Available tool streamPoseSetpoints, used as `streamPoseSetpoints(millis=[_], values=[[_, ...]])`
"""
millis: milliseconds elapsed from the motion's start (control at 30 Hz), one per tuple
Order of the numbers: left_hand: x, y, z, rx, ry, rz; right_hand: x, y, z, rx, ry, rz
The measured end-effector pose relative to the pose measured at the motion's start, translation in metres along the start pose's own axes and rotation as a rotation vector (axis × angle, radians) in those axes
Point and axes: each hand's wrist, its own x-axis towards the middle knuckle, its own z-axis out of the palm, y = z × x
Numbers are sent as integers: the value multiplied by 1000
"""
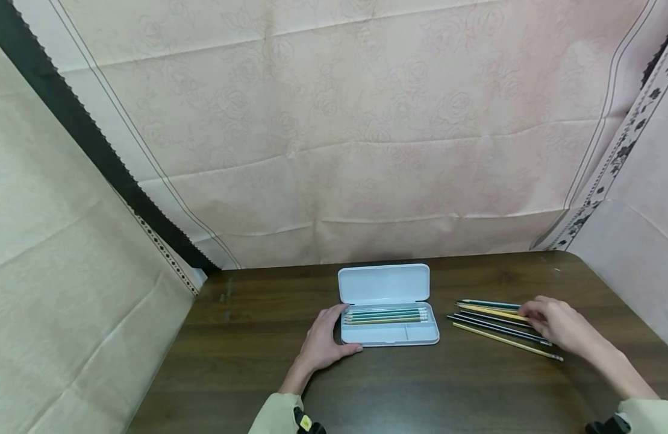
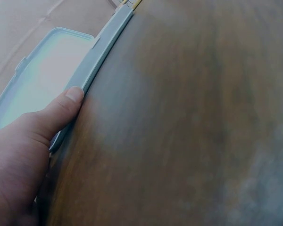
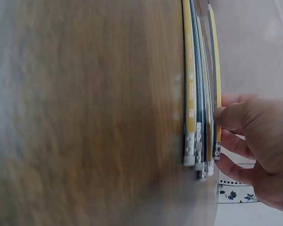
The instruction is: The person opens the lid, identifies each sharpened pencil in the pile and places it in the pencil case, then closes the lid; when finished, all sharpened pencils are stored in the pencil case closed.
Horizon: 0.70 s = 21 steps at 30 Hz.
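Note:
A pale blue pencil case (image 1: 390, 334) lies with its lid raised at the back. Inside it, several green and yellow pencils (image 1: 385, 315) lie side by side. My left hand (image 1: 323, 340) holds the case by its left end, thumb (image 2: 68, 106) against the front side and fingers at the back left corner. On the right lies a loose group of pencils (image 1: 496, 324), dark and yellow, with their eraser ends to the right. With thumb and fingers, my right hand (image 1: 558, 323) pinches a yellow pencil (image 3: 216, 70) near its eraser end, at the back of the group.
The brown wooden table (image 1: 409, 392) ends at the back against a pale patterned cloth (image 1: 366, 181). More cloth hangs at the left (image 1: 68, 289) and right sides. A small compartment sits at the front right of the case.

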Motion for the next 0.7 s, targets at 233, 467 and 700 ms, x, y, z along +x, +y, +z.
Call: streamPoseSetpoints(millis=[233,467,700], values=[[0,0,-1,-12,2,-1,5,-14,3,22,-26,16],[0,0,-1,-13,-7,-8,14,-29,7,45,-13,-22],[0,0,0,-3,2,-7,28,-43,9,78,-12,-41]])
